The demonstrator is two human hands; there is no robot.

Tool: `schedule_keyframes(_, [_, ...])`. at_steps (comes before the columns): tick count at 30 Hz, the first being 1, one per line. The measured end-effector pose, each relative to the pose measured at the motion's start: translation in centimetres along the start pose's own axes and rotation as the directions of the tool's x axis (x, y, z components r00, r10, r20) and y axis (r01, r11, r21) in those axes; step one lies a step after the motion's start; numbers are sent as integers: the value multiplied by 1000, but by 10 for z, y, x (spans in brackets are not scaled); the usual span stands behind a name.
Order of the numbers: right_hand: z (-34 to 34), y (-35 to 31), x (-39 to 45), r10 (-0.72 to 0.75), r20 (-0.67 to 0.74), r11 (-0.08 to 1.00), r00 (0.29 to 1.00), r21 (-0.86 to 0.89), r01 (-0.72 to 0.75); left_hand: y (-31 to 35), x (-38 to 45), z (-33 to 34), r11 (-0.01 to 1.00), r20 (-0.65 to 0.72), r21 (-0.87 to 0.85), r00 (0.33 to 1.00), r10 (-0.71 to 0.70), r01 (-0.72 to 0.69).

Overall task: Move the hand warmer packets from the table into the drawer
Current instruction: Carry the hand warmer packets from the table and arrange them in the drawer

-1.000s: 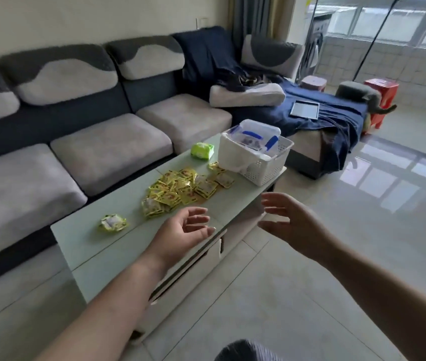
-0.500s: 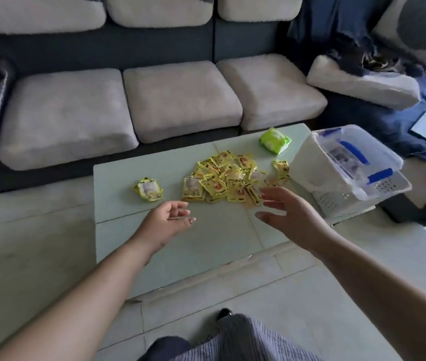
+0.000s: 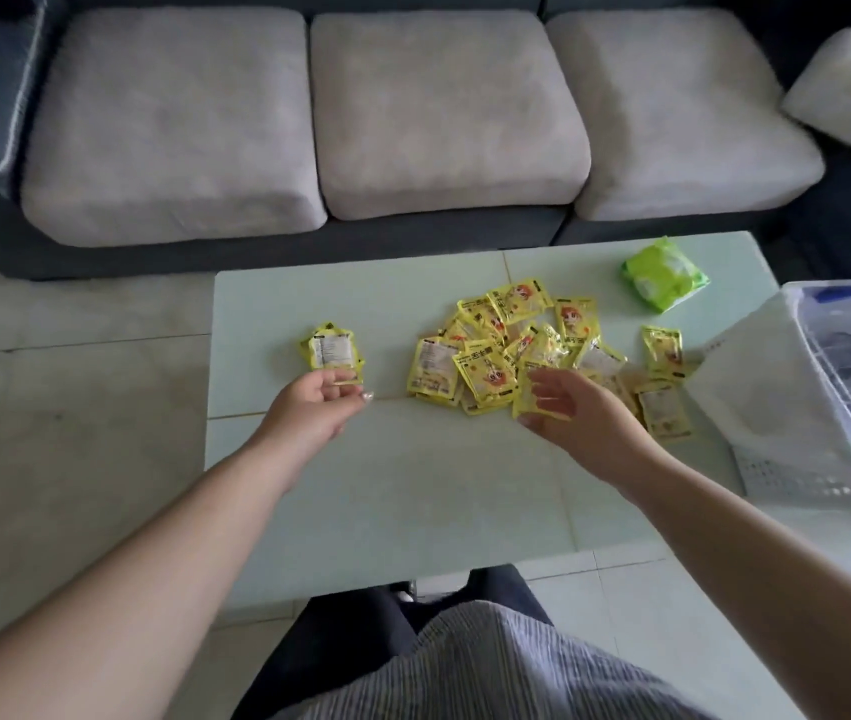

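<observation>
Pale green table (image 3: 387, 511) stood before sofa (image 3: 309, 122). Yellow packet heap (image 3: 506, 356) lay mid-table. Small packet stack (image 3: 332, 350) lay apart, left of heap. Left hand (image 3: 316, 407) had fingers curled, tips touching stack's near edge. Right hand (image 3: 576, 413) had fingers loosely spread over heap's near edge; grip unclear.

No text, brand or number is legible. The yellow packets (image 3: 485, 374) on the desk (image 3: 413, 485) carry a cartoon face and dark printed lines, and the single packet (image 3: 332, 350) lying apart shows a white panel of small print, all too blurred to read. The green pack (image 3: 665, 275) shows no readable marking either.
</observation>
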State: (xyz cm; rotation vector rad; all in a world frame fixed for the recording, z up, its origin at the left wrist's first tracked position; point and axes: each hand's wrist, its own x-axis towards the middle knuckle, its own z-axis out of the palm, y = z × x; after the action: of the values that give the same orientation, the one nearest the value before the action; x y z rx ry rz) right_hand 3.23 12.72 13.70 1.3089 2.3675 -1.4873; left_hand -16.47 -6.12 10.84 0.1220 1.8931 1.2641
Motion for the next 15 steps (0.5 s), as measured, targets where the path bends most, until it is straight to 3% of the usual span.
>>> schedule_keyframes(8, [23,39,87,199,74,980,977,-23,-198,-29,102,2,983,-116,-48,977,-180,176])
schedule_keyframes(15, [51,78,196,263,54,954,963,-160,-252,-70,197,20,967,-228,-24,940,-252,254])
